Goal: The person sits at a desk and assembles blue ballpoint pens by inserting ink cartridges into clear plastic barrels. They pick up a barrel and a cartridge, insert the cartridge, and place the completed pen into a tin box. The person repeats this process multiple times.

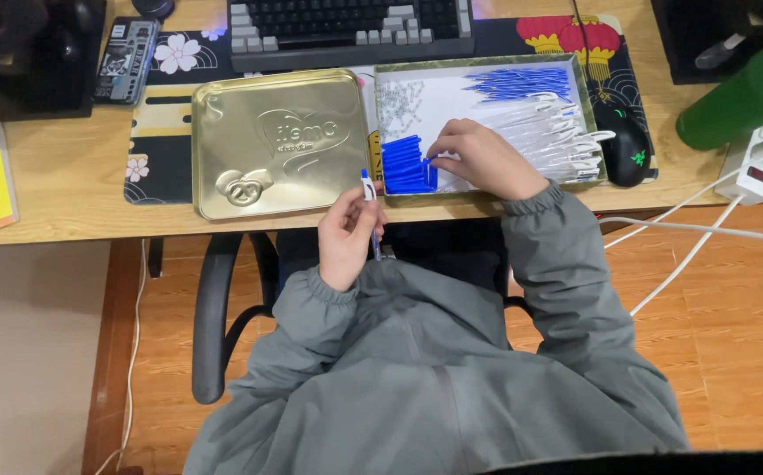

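My left hand [346, 237] grips one half-built pen [370, 211]. My right hand [478, 158] pinches a blue cap [408, 165] in the tray [381, 132]. Many caps and barrels [557, 132] remain.

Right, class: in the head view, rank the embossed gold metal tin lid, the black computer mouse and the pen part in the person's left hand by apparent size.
1. Embossed gold metal tin lid, clearly largest.
2. Black computer mouse.
3. Slim blue-and-white pen part in the left hand, smallest, though it sits nearer the camera.
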